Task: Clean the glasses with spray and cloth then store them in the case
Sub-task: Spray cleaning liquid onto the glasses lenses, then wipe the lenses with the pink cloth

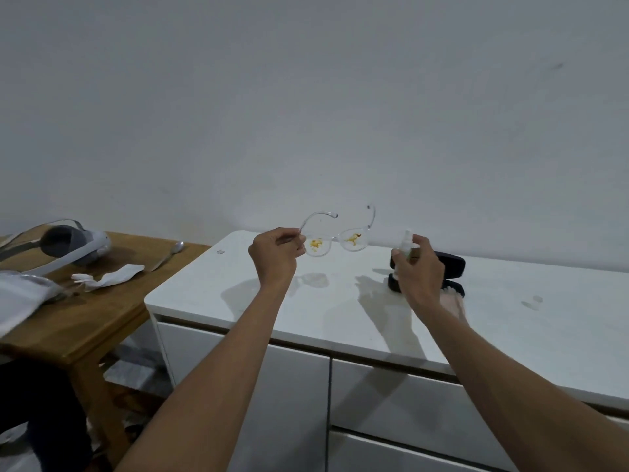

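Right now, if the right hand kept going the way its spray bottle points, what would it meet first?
Probably the glasses: the right hand aims the spray bottle leftward at the stained lens nearest it. Nothing shows between them, though depth is unclear from this single view.

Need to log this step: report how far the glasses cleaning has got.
Done: the black case lies open on the white cabinet.
In hand: the left hand holds the glasses up by one temple; the right hand grips the spray bottle beside them.
Left: yellow smears still mark both lenses, so wiping and casing remain. No cloth is clearly identifiable.
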